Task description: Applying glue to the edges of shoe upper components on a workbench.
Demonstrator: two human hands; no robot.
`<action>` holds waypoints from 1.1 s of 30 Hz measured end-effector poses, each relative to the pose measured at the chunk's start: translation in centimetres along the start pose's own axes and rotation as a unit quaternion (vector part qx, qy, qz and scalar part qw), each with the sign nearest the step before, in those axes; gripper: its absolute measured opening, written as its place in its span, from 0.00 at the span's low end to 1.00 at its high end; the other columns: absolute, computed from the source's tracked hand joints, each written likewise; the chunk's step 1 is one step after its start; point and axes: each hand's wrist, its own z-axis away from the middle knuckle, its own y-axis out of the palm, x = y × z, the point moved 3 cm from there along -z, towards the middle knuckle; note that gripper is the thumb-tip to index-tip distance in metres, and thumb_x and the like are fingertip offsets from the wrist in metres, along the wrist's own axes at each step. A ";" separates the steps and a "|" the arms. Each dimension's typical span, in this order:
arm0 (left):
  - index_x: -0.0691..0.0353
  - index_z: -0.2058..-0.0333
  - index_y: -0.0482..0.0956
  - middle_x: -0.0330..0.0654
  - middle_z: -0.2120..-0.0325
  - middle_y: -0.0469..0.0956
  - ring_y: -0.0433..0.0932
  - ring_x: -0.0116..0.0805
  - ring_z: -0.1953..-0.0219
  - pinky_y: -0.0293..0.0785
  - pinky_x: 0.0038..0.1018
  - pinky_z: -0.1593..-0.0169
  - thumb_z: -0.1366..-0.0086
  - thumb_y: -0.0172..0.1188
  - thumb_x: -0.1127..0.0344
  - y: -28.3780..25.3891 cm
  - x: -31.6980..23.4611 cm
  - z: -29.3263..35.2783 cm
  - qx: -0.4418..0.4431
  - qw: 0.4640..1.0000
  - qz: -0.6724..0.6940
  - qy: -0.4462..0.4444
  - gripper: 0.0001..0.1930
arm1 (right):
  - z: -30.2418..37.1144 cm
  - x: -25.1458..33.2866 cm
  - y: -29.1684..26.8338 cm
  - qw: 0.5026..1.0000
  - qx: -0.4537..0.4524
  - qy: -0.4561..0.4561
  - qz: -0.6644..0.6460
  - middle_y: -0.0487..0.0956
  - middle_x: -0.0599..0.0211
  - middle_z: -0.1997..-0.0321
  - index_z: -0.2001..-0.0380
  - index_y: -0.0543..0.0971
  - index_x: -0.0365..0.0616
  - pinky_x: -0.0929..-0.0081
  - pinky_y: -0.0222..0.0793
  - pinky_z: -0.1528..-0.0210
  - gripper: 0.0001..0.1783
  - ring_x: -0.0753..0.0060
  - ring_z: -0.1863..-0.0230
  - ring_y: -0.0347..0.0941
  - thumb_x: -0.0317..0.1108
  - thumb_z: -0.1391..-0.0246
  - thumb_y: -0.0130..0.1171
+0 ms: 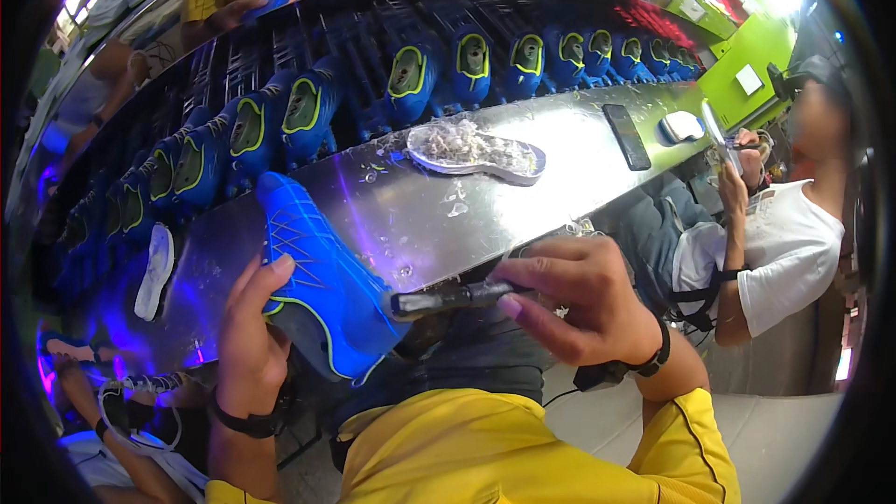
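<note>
My left hand (252, 345) is closed around a blue shoe upper (327, 271) with yellow-green collar trim. Its toe points up and away, over the near edge of the metal bench. Between the thumb and fingers of my right hand (593, 303) is a dark brush-like tool (448, 300), held level. The tool's far end meets the right side of the upper near the heel; its bristles, if any, cannot be made out. Beyond the upper, a white shoe sole (513, 161) lies on the bench with fluffy scraps heaped on it.
Several blue shoe uppers (407, 84) stand along a rack behind the metal bench (373, 215). On the bench are another pale sole (154, 273), a black phone (625, 137) and a white rounded object (681, 127). To the right sits a person in white (784, 243); others work across and at left.
</note>
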 end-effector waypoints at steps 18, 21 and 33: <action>0.65 0.40 0.77 0.55 0.49 0.85 0.89 0.52 0.58 0.83 0.28 0.73 0.24 0.53 0.37 -0.8 2.6 2.1 0.097 0.985 0.052 -0.132 0.34 | -4.7 -0.6 -2.6 0.994 -0.026 -0.106 0.013 0.80 0.59 0.76 0.63 0.88 0.37 0.65 0.73 0.74 0.10 0.57 0.77 0.79 0.31 0.46 0.71; 0.66 0.41 0.77 0.60 0.52 0.84 0.89 0.55 0.63 0.79 0.26 0.79 0.25 0.51 0.36 -1.1 3.7 2.3 0.069 0.956 0.150 -0.241 0.35 | -4.9 -1.5 -2.6 0.994 -0.026 -0.108 -0.005 0.81 0.59 0.75 0.62 0.88 0.36 0.67 0.74 0.74 0.11 0.58 0.77 0.80 0.32 0.46 0.71; 0.69 0.43 0.75 0.60 0.59 0.78 0.85 0.49 0.66 0.80 0.26 0.76 0.25 0.53 0.41 1.7 6.0 4.4 0.113 0.900 0.305 -0.289 0.32 | -2.3 -6.3 0.4 0.992 -0.030 -0.070 -0.101 0.83 0.50 0.69 0.56 0.87 0.29 0.63 0.73 0.64 0.16 0.55 0.70 0.80 0.33 0.40 0.69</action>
